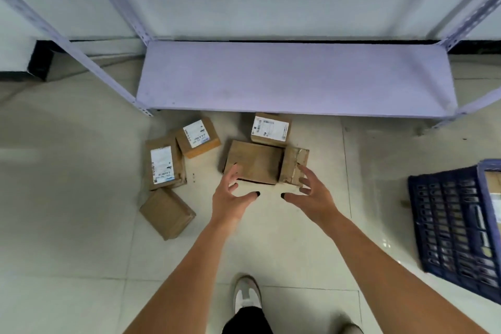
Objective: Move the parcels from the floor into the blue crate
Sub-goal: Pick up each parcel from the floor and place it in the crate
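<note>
Several brown cardboard parcels lie on the tiled floor in front of a shelf. A large plain parcel (253, 161) sits in the middle, with a small taped parcel (291, 164) against its right side and a labelled parcel (271, 129) behind it. To the left lie two labelled parcels (162, 164) (197, 135) and a plain one (167, 213). My left hand (233, 195) and my right hand (311, 194) hover open, fingers spread, just above the near edge of the large parcel, holding nothing. The blue crate (450, 219) stands at the right edge, with something in it partly visible.
A low lilac metal shelf (295, 78) with slanted uprights stands right behind the parcels, against a white wall. My shoe (246, 293) is on the floor below my arms. Bare tiled floor lies between the parcels and the crate.
</note>
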`<action>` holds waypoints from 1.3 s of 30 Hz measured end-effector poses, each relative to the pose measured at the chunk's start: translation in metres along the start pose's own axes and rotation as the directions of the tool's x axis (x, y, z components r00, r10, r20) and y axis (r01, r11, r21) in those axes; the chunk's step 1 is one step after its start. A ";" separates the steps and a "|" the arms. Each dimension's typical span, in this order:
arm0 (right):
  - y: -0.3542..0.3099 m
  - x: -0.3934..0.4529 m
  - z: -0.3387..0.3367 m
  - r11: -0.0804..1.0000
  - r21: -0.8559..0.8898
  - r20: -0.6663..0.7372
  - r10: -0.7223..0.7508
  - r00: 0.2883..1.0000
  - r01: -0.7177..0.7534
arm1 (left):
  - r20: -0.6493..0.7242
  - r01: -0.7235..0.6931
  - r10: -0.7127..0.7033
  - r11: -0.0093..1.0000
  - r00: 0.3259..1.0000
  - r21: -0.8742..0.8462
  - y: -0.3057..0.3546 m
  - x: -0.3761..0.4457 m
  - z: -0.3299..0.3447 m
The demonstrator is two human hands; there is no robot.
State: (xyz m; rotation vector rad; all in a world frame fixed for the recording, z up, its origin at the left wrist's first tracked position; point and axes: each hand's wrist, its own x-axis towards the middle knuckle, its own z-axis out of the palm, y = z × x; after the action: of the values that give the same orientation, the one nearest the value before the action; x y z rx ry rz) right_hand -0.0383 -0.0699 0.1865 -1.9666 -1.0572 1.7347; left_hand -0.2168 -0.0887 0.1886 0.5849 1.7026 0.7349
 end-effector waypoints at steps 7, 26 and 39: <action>0.040 0.062 0.027 0.991 -0.089 -0.061 0.093 0.994 -0.098 | 0.037 0.068 -0.069 0.997 0.997 0.022 -0.052 0.058 0.007; 0.124 0.199 0.023 0.990 0.006 -0.236 0.141 0.962 -0.144 | 0.254 0.080 -0.086 0.996 0.963 0.032 -0.136 0.164 0.148; 0.077 0.025 -0.046 0.961 0.093 -0.297 0.277 0.914 -0.261 | 0.296 0.101 -0.090 0.995 0.951 -0.024 -0.055 -0.010 0.144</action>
State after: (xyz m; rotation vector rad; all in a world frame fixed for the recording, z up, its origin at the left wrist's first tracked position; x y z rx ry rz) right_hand 0.0291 -0.0937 0.1273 -2.3423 -0.6536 1.4897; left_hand -0.0750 -0.1090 0.1302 0.5510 1.4264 0.5791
